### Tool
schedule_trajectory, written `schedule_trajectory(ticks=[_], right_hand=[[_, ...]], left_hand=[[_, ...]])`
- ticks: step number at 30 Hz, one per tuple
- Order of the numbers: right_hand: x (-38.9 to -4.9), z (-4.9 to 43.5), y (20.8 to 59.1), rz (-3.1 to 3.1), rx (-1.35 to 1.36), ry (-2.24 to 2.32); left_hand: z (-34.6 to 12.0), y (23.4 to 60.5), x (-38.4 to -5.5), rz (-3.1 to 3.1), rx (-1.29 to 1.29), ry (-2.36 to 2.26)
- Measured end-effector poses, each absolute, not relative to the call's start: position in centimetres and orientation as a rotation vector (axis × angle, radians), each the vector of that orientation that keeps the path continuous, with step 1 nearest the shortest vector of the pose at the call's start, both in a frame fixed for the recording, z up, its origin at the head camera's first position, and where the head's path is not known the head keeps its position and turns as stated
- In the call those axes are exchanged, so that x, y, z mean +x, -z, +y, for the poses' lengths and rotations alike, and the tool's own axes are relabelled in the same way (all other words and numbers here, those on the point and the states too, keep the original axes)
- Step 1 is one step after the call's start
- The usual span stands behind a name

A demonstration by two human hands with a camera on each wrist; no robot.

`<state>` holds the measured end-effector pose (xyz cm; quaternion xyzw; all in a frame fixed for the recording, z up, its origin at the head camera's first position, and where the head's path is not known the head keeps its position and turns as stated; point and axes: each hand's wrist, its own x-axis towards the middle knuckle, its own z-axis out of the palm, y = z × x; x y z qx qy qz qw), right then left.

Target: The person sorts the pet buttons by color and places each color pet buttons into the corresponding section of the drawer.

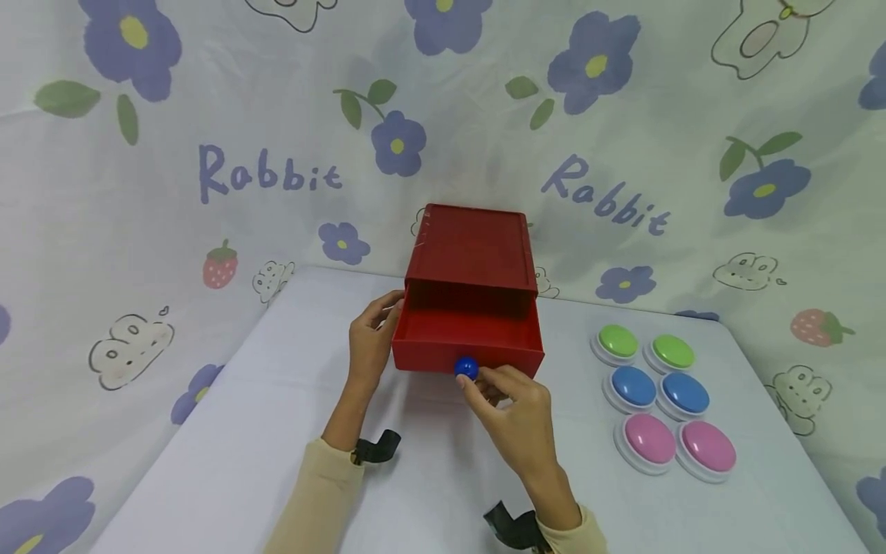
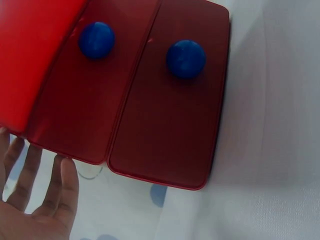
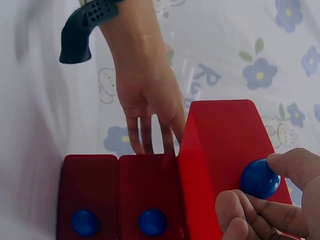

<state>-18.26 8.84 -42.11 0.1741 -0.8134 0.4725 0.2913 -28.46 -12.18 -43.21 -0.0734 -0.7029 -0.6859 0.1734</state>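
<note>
Several fingers of your left hand (image 1: 370,338), loosely extended, touch the left side of a red cabinet (image 1: 474,246), apparently steadying it. Its top drawer (image 1: 429,356) stands open, its blue knob (image 1: 467,368) pinched by your right hand (image 1: 517,412), likely for control. Farther right, six buttons (image 1: 633,385) sit apart, out of the drawer's path.
</note>
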Motion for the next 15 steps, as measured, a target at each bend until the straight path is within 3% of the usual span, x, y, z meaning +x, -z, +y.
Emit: schedule_trajectory(ticks=[15], right_hand=[[-16.6, 8.5, 42.1, -2.216, 0.434, -1.266]], left_hand=[[-12.5, 43.2, -28.3, -2.003, -0.224, 1.938]])
